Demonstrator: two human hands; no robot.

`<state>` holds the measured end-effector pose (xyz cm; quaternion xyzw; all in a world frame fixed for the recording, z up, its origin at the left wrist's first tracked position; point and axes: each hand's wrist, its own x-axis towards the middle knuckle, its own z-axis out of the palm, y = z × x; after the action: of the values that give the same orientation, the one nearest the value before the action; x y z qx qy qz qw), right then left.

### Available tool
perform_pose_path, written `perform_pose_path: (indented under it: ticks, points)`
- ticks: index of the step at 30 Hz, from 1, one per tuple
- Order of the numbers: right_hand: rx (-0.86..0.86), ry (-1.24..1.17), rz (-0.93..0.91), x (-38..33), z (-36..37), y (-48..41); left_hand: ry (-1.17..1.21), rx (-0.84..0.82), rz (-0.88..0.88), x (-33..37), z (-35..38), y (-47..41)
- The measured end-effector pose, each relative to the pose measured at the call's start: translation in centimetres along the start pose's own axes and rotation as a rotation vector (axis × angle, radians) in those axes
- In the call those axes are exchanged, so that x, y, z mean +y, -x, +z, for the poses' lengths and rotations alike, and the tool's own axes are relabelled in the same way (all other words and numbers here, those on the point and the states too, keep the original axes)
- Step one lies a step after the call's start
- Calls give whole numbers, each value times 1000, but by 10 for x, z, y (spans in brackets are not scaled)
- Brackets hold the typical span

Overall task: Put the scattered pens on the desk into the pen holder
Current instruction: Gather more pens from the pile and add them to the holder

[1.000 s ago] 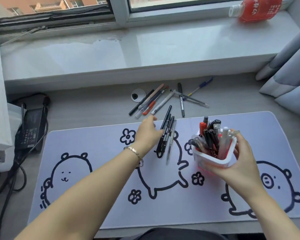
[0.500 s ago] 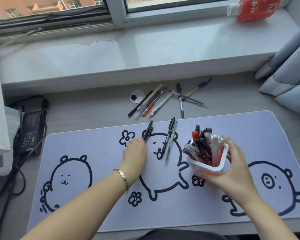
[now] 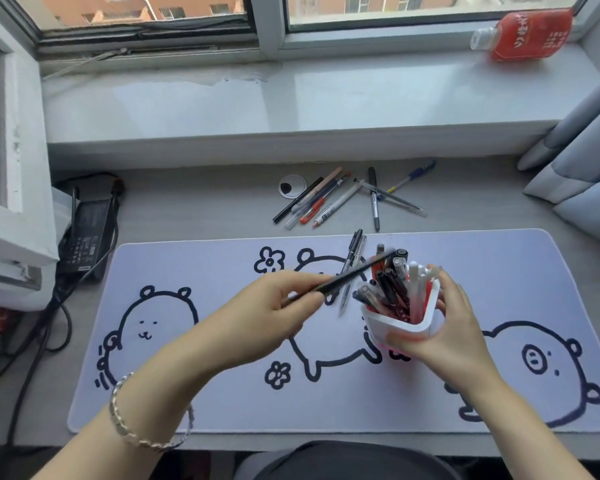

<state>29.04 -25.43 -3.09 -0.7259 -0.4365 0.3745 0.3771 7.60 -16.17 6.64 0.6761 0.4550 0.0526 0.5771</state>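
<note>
My left hand (image 3: 274, 310) pinches a black pen (image 3: 352, 274) that slants up to the right, its far tip over the pen holder's rim. My right hand (image 3: 444, 327) grips the white pen holder (image 3: 400, 329), tilted toward me and packed with several pens, above the desk mat (image 3: 201, 393). Two pens (image 3: 354, 252), one black and one clear, lie on the mat just behind the held pen. A scattered group of pens (image 3: 340, 199) lies on the grey desk beyond the mat, with a blue pen (image 3: 414, 174) at its right end.
A round cable grommet (image 3: 291, 185) sits left of the scattered pens. A black power adapter (image 3: 87, 230) with cables lies at the desk's left. A red bottle (image 3: 530, 36) lies on the windowsill. Curtains (image 3: 582, 157) hang at the right.
My left hand picked a black pen off the mat and swung it right, over the holder. My right hand kept the holder and tilted it toward the pen.
</note>
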Motion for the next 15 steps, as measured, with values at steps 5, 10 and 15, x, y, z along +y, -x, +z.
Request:
perform_pose_path:
  ticks: [5,10,15]
  points:
    - [-31,11,-59,-11,8,9,-584,-45,-10,17,11,-1]
    - [-27,2,-89,-20,12,14,-362,534,227,14,32,-19]
    - [-29,14,-71,-14,13,15,-225,633,475,-13,71,-26]
